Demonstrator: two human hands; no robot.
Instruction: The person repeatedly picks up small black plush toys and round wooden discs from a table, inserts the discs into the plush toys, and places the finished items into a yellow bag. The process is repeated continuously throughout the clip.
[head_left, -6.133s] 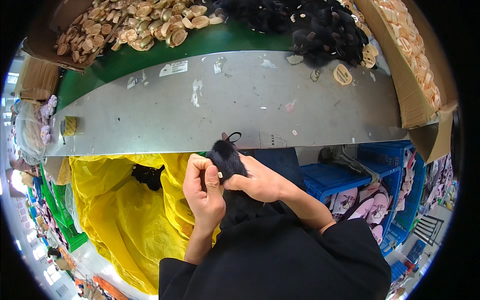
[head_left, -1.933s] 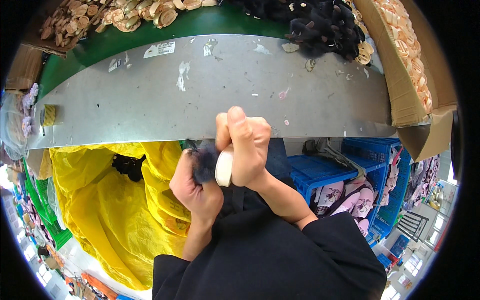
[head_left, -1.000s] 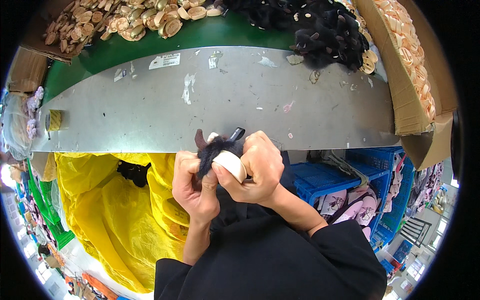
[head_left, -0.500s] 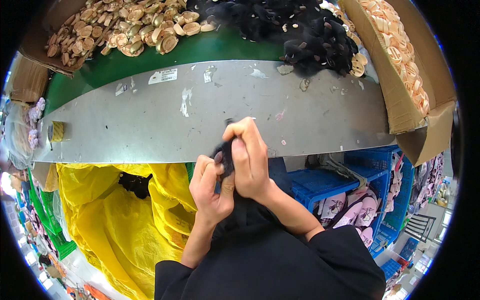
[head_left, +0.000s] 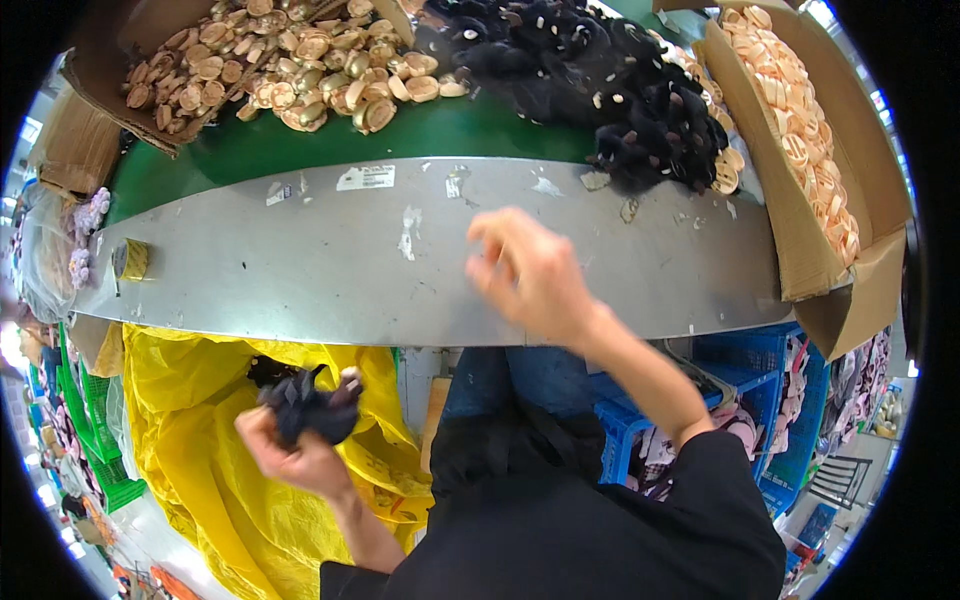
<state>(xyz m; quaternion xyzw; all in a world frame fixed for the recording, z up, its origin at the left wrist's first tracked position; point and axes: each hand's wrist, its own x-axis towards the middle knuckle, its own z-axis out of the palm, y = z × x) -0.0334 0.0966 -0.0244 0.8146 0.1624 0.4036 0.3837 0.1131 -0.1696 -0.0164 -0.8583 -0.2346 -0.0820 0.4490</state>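
My left hand [head_left: 292, 458] is over the yellow bag [head_left: 200, 500], its fingers closed around a black fuzzy plush piece [head_left: 318, 408]. A small pale spot shows at one end of that piece. Above the grey metal tabletop [head_left: 330, 260], my right hand [head_left: 530, 272] hangs with its fingers loosely bent and apart, slightly blurred, and nothing shows in it. Another black plush piece [head_left: 268, 372] lies inside the bag, partly behind the held one. Beyond the metal, a heap of black plush pieces [head_left: 640, 110] covers the far right of the green surface [head_left: 330, 145].
Pale and gold oval plastic parts [head_left: 300, 80] spill from a cardboard box at the far left. A long cardboard box [head_left: 740, 130] on the right holds cream plastic parts [head_left: 800, 140]. A tape roll [head_left: 131, 260] stands at the table's left. Blue crates [head_left: 640, 420] stand below, right.
My hands have moved apart. The left one carried the black plush piece down and left over the yellow bag; the right let go of it and moved forward. The view has shifted slightly.
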